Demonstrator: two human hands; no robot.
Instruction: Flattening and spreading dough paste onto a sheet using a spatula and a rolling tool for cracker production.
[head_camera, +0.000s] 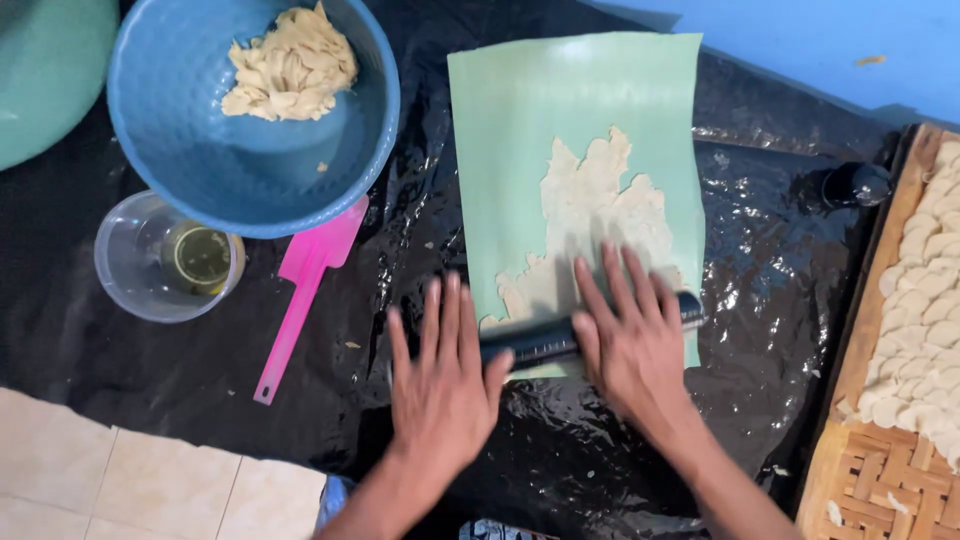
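Observation:
My left hand (442, 385) and my right hand (628, 340) lie flat, fingers spread, on a dark roller (545, 342) that runs across the near end of a pale green sheet (520, 110). A thin, ragged layer of cream dough (595, 215) is spread on that sheet just beyond the roller. Both palms press on top of the roller; neither hand wraps around it.
A blue bowl (180, 150) with dough scraps stands at the back left, a pink scraper (305, 290) and a clear cup (130, 260) of oil beside it. A woven tray (880, 470) of cut dough rounds sits at the right. Black plastic (770, 290) covers the floor.

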